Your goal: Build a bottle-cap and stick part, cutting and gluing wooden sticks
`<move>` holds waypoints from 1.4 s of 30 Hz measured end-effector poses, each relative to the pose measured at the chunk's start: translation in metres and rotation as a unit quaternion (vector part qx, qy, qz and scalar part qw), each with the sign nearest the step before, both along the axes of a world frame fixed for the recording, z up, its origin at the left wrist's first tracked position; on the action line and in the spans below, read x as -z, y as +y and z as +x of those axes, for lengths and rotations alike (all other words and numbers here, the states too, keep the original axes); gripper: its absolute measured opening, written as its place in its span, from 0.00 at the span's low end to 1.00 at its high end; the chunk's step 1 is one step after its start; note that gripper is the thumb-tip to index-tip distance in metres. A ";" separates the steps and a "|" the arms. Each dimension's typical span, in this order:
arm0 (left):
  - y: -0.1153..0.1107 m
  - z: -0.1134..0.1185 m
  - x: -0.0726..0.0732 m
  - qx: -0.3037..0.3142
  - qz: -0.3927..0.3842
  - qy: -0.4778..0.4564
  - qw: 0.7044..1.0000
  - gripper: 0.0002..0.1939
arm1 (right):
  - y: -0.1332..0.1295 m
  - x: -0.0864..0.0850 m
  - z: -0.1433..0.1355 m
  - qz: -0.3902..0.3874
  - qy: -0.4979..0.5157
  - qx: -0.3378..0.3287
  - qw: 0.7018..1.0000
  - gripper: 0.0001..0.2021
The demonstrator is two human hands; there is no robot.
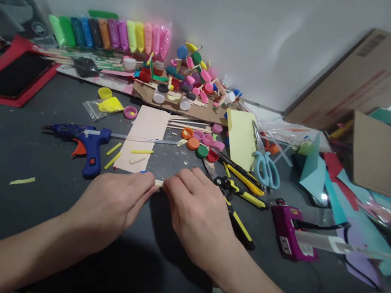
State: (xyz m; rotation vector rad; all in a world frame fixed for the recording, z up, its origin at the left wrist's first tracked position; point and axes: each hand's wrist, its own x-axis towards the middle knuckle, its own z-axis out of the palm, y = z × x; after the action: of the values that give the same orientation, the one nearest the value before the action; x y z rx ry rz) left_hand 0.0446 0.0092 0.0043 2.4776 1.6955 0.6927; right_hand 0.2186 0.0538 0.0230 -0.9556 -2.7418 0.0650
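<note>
My left hand and my right hand meet near the middle of the dark table, both with closed fingers. Between their fingertips shows a short pale wooden stick, gripped from both sides; most of it is hidden. Just beyond lies a pale pink paper strip with small yellow and wooden pieces on it. A blue glue gun rests on its side left of the paper, its clear glue stick pointing right. Beside my right hand lie black-and-yellow pliers.
Several coloured bottle caps sit behind my hands. To the right are a yellow cutter knife, blue-handled scissors and a purple power adapter with cables. Clay packets and a phone stand farther left; cardboard leans at back right.
</note>
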 end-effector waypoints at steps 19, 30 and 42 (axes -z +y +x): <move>-0.001 0.002 -0.016 -0.034 -0.222 -0.513 0.828 0.06 | 0.011 -0.004 0.017 0.021 0.290 -0.034 0.956 0.07; -0.002 0.000 -0.005 -0.068 -0.296 -0.618 0.725 0.03 | 0.037 0.016 0.019 0.145 0.134 -0.107 0.974 0.13; 0.003 0.005 -0.008 -0.050 -0.403 -0.764 0.501 0.06 | 0.003 -0.011 0.019 -0.003 0.199 -0.177 0.964 0.13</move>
State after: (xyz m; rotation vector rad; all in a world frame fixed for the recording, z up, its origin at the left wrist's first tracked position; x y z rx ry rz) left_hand 0.0496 0.0117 0.0122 0.4183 0.8376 1.1076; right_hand 0.2377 0.0571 0.0340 -0.3850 -2.4952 0.2918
